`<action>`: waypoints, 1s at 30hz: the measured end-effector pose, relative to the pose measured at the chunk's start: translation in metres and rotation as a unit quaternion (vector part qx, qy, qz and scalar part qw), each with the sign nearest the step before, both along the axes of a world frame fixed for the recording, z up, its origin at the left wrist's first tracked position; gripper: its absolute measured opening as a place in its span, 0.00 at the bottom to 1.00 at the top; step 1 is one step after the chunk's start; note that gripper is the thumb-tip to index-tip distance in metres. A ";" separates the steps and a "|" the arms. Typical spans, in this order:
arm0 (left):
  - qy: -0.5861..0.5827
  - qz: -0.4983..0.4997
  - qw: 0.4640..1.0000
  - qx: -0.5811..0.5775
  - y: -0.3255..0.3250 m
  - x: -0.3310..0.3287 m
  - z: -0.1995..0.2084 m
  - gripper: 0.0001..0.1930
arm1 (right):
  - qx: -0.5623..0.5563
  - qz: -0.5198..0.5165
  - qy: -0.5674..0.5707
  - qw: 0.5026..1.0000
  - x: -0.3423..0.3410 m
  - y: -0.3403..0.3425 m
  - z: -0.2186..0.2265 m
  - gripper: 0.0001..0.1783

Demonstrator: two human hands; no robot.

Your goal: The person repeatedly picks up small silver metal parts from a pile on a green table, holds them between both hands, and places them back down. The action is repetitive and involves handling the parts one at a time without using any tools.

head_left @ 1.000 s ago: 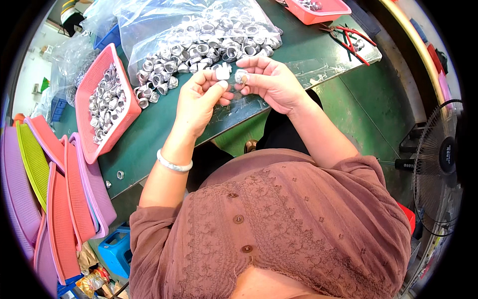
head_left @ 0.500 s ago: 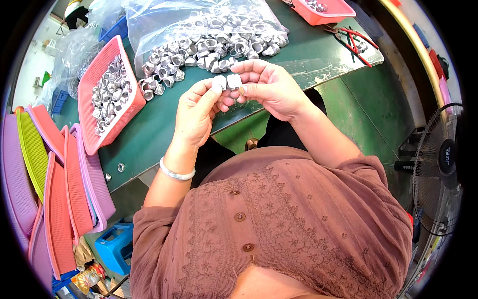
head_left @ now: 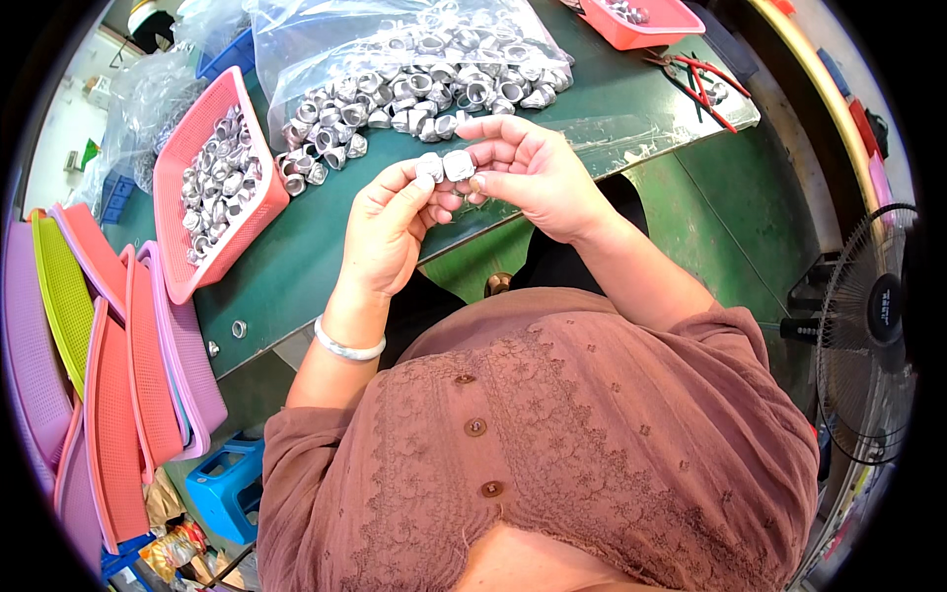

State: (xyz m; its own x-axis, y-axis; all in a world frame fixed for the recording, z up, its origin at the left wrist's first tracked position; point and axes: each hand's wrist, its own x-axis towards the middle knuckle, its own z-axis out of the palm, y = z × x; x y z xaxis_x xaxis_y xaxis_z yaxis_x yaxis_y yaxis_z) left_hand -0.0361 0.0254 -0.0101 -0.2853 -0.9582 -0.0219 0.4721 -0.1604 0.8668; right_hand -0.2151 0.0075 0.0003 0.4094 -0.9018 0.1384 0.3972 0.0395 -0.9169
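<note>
Over the near edge of the green table, my left hand (head_left: pixel 390 222) pinches a silver-grey metal ring (head_left: pixel 430 167) between thumb and fingers. Beside it, my right hand (head_left: pixel 538 178) grips a second metal ring (head_left: pixel 458 165) with a broad, squarish face. The two faces are side by side, touching or nearly so, turned upward. My fingers hide the bands. Just beyond my hands lies a heap of similar rings (head_left: pixel 414 99), partly inside a clear plastic bag (head_left: pixel 296 49). A pink basket (head_left: pixel 268 202) on the left holds more of these rings.
Red-handled pliers (head_left: pixel 700 87) lie at the right table corner, near another red basket (head_left: pixel 641 37). One loose ring (head_left: pixel 239 329) rests by the table's left edge. Stacked coloured baskets (head_left: pixel 123 395) stand at left, above a blue stool (head_left: pixel 229 488). A fan (head_left: pixel 868 326) is at right.
Both rings have shifted very slightly left and down together with my fingers. My grip on each looks the same; the heap and baskets stay put.
</note>
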 end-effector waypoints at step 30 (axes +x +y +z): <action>0.127 -0.050 0.986 0.099 0.001 0.002 -0.002 0.14 | -0.088 -0.095 0.057 0.990 0.003 0.006 -0.002 0.21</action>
State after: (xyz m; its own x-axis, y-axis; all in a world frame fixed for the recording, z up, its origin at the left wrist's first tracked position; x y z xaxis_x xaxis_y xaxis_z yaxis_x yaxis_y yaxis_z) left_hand -0.0341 0.0265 -0.0126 -0.3994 -0.9086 -0.1219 0.6431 -0.3725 0.6691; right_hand -0.2119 0.0136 -0.0019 0.2571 -0.9301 0.2622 0.2749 -0.1898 -0.9426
